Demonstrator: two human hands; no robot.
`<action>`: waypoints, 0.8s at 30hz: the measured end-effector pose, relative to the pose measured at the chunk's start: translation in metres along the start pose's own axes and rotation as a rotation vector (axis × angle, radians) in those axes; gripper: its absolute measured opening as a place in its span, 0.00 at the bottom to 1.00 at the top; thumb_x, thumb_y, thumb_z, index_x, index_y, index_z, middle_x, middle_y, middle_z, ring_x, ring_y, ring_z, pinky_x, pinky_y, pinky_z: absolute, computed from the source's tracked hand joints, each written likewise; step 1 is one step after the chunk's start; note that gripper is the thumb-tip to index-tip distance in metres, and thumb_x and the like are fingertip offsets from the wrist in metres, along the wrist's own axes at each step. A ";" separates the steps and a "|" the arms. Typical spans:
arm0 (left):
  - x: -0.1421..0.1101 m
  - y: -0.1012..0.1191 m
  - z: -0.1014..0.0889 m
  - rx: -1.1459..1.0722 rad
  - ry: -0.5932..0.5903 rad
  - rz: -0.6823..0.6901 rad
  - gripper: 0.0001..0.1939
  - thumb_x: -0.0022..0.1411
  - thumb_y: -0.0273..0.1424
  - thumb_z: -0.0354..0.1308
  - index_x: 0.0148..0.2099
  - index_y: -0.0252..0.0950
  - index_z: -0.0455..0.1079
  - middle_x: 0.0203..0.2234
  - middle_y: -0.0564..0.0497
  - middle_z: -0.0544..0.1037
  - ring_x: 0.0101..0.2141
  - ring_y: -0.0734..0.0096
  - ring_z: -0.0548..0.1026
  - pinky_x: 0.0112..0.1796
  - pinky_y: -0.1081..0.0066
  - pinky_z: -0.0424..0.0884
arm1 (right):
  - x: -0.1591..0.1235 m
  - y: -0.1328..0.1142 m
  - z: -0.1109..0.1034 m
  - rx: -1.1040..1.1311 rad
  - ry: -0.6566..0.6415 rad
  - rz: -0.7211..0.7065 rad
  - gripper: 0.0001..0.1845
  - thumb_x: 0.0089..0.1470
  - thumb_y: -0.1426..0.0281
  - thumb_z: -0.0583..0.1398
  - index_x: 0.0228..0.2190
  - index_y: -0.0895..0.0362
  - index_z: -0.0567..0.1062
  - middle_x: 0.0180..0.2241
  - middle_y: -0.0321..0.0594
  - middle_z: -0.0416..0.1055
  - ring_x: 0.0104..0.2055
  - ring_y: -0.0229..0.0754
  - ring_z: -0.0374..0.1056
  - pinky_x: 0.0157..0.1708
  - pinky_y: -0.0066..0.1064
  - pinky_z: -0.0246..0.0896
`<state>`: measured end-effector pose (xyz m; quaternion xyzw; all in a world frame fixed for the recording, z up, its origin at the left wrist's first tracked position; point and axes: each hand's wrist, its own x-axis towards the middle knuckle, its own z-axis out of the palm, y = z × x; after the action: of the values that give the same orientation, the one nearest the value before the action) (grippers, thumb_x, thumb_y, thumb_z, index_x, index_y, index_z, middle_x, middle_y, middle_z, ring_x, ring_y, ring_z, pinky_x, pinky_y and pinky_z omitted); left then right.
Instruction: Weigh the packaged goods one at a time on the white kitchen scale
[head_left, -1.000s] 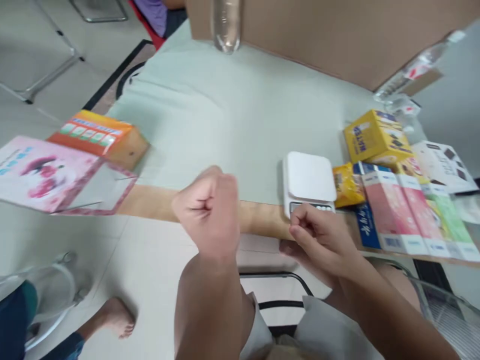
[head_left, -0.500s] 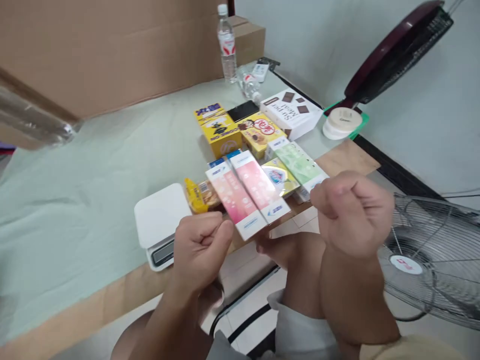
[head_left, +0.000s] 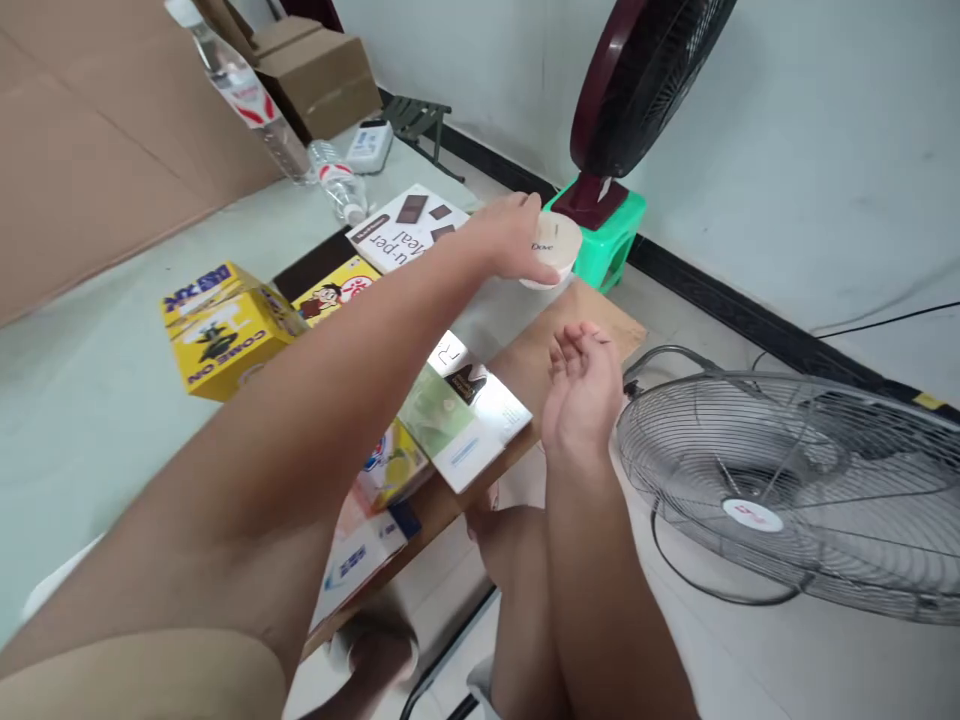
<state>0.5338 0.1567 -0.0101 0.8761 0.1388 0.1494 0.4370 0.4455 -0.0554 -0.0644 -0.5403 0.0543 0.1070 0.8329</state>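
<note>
My left hand (head_left: 510, 238) reaches across to the far right of the table, its thumb and fingers around a round white tub with a cream Dove lid (head_left: 557, 243). My right hand (head_left: 581, 390) is held over the table's front edge, palm turned inward, fingers loosely curled with gaps and nothing in them. Under my left arm lie a green-and-white box (head_left: 450, 415), a yellow lemon-picture pack (head_left: 401, 465) and a partly hidden pink-and-white box (head_left: 360, 560). Behind the arm are a white chocolate-picture box (head_left: 397, 225) and a yellow cartoon box (head_left: 337, 285).
A yellow "COME ON" box (head_left: 225, 335) stands on the left. Two water bottles, one upright (head_left: 251, 100) and one lying (head_left: 337, 182), are near cardboard boxes (head_left: 319, 80). A dark fan (head_left: 630, 90) stands on a green stool (head_left: 611, 235); a wire-caged fan (head_left: 757, 480) is at right.
My left hand has left its fist near the scale and now grips the Dove tub. My right hand has loosened from a fist. The view has swung right.
</note>
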 end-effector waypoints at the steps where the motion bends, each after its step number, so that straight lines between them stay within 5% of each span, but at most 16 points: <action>1: 0.010 -0.005 0.002 -0.011 -0.029 -0.065 0.26 0.28 0.26 0.81 0.25 0.40 0.66 0.28 0.53 0.70 0.51 0.42 0.78 0.61 0.48 0.68 | 0.005 0.006 0.000 -0.025 -0.002 -0.010 0.20 0.56 0.52 0.61 0.45 0.50 0.69 0.47 0.41 0.74 0.55 0.46 0.75 0.56 0.45 0.72; 5: 0.017 -0.004 0.002 -0.081 -0.074 -0.130 0.22 0.31 0.19 0.77 0.26 0.39 0.70 0.25 0.55 0.70 0.50 0.42 0.79 0.62 0.47 0.68 | 0.024 0.027 0.001 -0.105 0.018 -0.052 0.28 0.59 0.52 0.57 0.56 0.50 0.64 0.62 0.49 0.66 0.71 0.51 0.63 0.70 0.58 0.58; 9: -0.008 0.018 0.001 -0.022 -0.214 -0.114 0.16 0.44 0.28 0.75 0.34 0.36 0.74 0.26 0.58 0.75 0.44 0.58 0.82 0.59 0.55 0.72 | 0.034 0.042 0.007 -0.139 0.011 -0.081 0.39 0.59 0.55 0.53 0.67 0.54 0.53 0.71 0.57 0.54 0.79 0.53 0.48 0.71 0.61 0.55; 12: -0.033 0.038 0.004 0.034 -0.395 -0.082 0.18 0.50 0.35 0.71 0.42 0.34 0.73 0.30 0.59 0.79 0.40 0.67 0.82 0.57 0.59 0.74 | 0.033 0.039 0.012 -0.141 -0.040 -0.122 0.41 0.57 0.61 0.50 0.70 0.56 0.51 0.72 0.55 0.55 0.78 0.51 0.51 0.71 0.58 0.59; 14: -0.047 0.049 0.008 0.039 -0.431 -0.036 0.20 0.49 0.36 0.72 0.43 0.35 0.74 0.33 0.56 0.80 0.42 0.64 0.83 0.57 0.57 0.74 | 0.029 0.030 0.012 -0.150 -0.121 -0.167 0.42 0.54 0.65 0.50 0.69 0.58 0.55 0.71 0.52 0.59 0.76 0.49 0.56 0.72 0.54 0.57; 19: -0.075 0.088 -0.001 -0.139 -0.169 -0.037 0.20 0.46 0.34 0.78 0.41 0.42 0.76 0.34 0.48 0.83 0.49 0.45 0.83 0.59 0.48 0.74 | 0.009 0.002 0.003 -0.239 -0.230 -0.370 0.47 0.48 0.71 0.51 0.71 0.59 0.55 0.72 0.49 0.58 0.76 0.48 0.56 0.75 0.52 0.54; 22: -0.105 0.123 -0.029 -0.264 0.020 -0.117 0.13 0.57 0.38 0.73 0.41 0.41 0.76 0.36 0.47 0.82 0.51 0.46 0.83 0.60 0.43 0.74 | -0.017 -0.018 0.001 -0.233 -0.291 -0.507 0.46 0.50 0.72 0.50 0.71 0.54 0.55 0.74 0.44 0.55 0.77 0.50 0.55 0.75 0.56 0.52; 24: -0.139 0.144 -0.058 -0.282 0.055 -0.113 0.14 0.70 0.41 0.59 0.41 0.34 0.75 0.38 0.49 0.80 0.54 0.49 0.82 0.60 0.38 0.71 | -0.045 -0.035 0.005 -0.197 -0.380 -0.575 0.43 0.53 0.71 0.51 0.70 0.50 0.57 0.74 0.40 0.54 0.76 0.52 0.56 0.75 0.57 0.52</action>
<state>0.4007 0.0629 0.1198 0.7922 0.1775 0.1665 0.5596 0.4100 -0.0700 -0.0218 -0.5816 -0.2661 -0.0284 0.7682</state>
